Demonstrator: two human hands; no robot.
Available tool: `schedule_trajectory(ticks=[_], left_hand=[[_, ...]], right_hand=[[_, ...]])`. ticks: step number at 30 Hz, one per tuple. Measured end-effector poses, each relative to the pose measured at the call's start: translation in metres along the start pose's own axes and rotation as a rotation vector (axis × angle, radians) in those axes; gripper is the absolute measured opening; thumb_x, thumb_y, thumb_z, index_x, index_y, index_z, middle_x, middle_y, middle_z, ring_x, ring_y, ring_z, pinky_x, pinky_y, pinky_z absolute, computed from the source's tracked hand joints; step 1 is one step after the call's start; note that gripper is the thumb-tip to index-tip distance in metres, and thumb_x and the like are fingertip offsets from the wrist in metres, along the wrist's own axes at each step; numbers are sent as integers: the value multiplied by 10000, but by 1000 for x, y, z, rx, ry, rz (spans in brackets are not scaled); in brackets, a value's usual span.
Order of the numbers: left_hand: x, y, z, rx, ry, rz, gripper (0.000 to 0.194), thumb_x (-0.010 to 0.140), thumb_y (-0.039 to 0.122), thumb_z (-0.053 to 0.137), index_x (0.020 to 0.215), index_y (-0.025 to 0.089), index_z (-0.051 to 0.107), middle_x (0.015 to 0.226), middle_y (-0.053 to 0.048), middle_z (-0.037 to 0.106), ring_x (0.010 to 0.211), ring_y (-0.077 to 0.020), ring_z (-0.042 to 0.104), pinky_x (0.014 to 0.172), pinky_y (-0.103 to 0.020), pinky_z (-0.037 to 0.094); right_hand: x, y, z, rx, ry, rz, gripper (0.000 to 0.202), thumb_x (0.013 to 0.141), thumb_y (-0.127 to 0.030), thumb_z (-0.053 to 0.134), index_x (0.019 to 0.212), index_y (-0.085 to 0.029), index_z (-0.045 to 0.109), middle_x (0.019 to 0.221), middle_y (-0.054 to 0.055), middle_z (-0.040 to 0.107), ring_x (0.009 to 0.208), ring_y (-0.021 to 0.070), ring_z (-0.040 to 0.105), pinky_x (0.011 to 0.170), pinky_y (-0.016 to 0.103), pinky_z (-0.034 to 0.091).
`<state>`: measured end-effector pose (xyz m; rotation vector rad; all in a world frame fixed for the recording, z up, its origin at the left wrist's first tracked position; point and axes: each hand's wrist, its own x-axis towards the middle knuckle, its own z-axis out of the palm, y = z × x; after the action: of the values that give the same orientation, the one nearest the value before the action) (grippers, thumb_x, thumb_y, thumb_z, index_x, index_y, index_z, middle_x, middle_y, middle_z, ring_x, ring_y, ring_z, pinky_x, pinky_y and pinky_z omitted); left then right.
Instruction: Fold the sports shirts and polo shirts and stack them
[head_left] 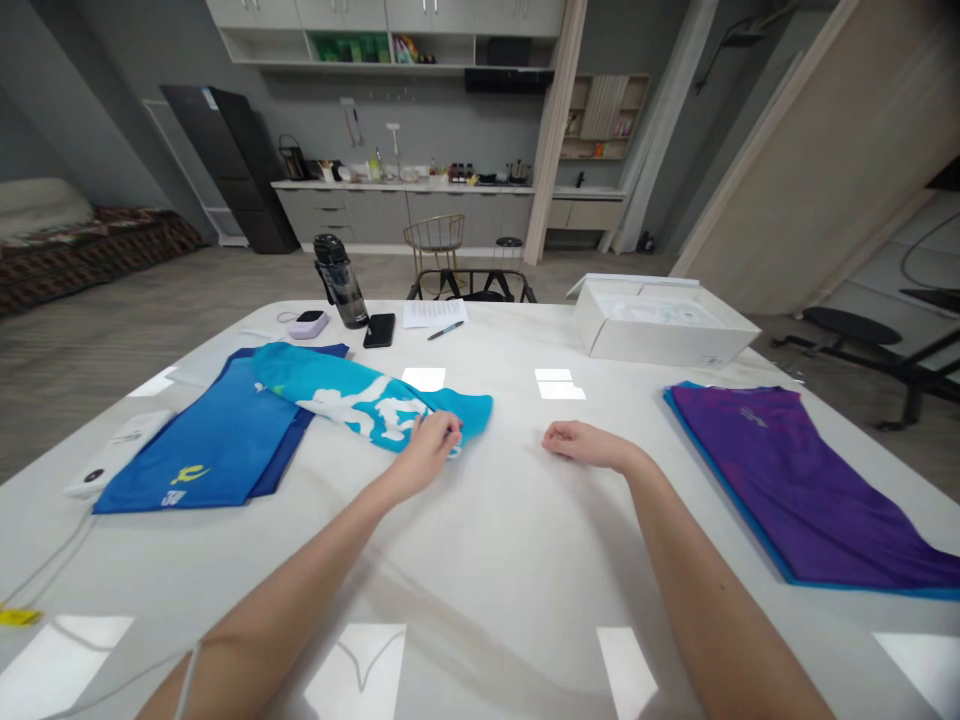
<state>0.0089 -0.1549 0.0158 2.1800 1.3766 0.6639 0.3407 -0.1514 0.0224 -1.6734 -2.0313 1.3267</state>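
A turquoise garment with white print (360, 405) lies folded narrow across the table, its left end resting on a stack of blue folded garments (217, 425). My left hand (431, 440) is closed on the right part of the turquoise garment, fingers curled over the cloth. Apart from any garment, my right hand (574, 442) hovers low over the white table (487, 560), its fingers curled together with nothing visible in them. Over at the right lies a purple folded garment (795, 485) on top of a blue one.
Along the back stand a dark water bottle (343, 285), a phone (379, 330), a small lilac device (308, 324), a paper sheet (435, 313) and a pen (445, 330). An open white box (660, 325) sits back right. A white power strip (120, 453) with a cable lies left.
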Motion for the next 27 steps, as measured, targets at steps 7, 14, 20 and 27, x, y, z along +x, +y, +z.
schedule_trajectory(ticks=[7,14,20,27], left_hand=[[-44,64,25,-57,-417,245,238,978,489,478,970,388,694,1188,3,706,1151,-207,613,1096,-346,430],[-2,8,29,377,142,-240,580,998,557,341,1426,211,527,1594,-156,380,1488,-382,282,1172,-686,184],[41,-16,50,477,-24,-281,758,985,666,221,1569,201,352,1658,-162,235,1536,-372,174,1158,-737,84],[82,1,78,503,-108,24,736,991,671,180,1564,249,370,1656,-126,262,1537,-337,191,1189,-683,74]], right_hand=[[6,-11,13,-82,184,-64,321,816,-436,696,1047,-213,693,969,57,686,789,187,615,703,286,477],[3,-41,36,-177,-35,-134,520,711,-433,806,1171,-232,671,984,27,693,851,198,645,723,268,492],[-3,-57,51,-236,-322,125,384,710,-377,785,1025,-171,707,706,22,713,574,184,677,561,255,529],[-7,-73,72,-250,-633,139,400,728,-513,771,661,-128,688,533,28,658,484,158,635,532,244,525]])
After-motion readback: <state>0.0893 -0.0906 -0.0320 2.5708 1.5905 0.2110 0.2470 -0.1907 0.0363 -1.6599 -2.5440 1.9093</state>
